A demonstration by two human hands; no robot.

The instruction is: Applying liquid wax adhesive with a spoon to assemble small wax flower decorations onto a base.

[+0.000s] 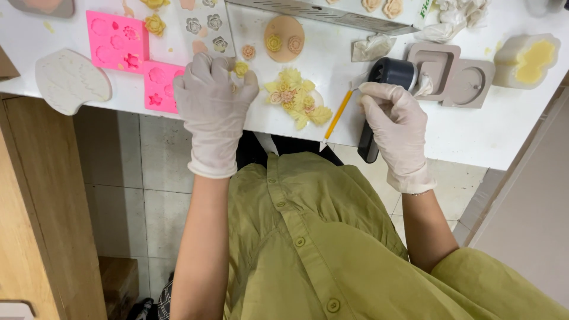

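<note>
A: Two gloved hands work at the white table (474,136). State the left hand (213,98).

B: Fingers curled narrow, pinching a small yellow flower piece (240,69) just left of the yellow flower cluster (296,98).

A: Right hand (394,121)?

B: Closed around a black heat gun (382,89), right of the cluster. An orange-handled tool (338,115) lies between cluster and gun.

A: Surroundings?

B: Pink silicone moulds (127,50) sit left of the cluster; grey moulds (453,74) right of the gun; a round disc (284,38) with two flowers lies beyond the cluster
</note>
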